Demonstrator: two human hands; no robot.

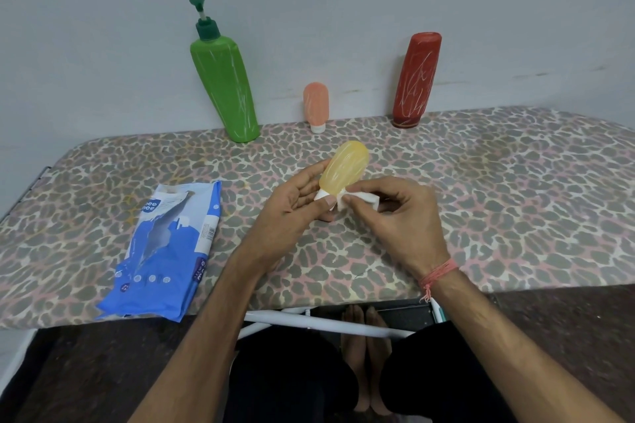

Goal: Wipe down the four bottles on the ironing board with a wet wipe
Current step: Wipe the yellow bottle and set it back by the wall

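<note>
Head view: I have the yellow bottle (pixel 344 165) lifted at frame centre, a wet wipe (pixel 357 200) at its cap end.

My left hand (pixel 292 208) curls round the bottle's white cap and lower body; my right hand (pixel 398 213) pinches the folded wipe, touching the bottle near the cap. The bottle's long axis tilts up and away from me toward the upper right, so the unwiped body lies beyond my right hand's fingertips; I judge a stroke along that axis comes next. On the ironing board (pixel 515 182), against the wall, stand the green pump bottle (pixel 225 86) at upper left, the small pink bottle (pixel 316 106) at centre and the red bottle (pixel 416 79) at upper right. The wipes pack (pixel 168 251) lies at lower left.
</note>
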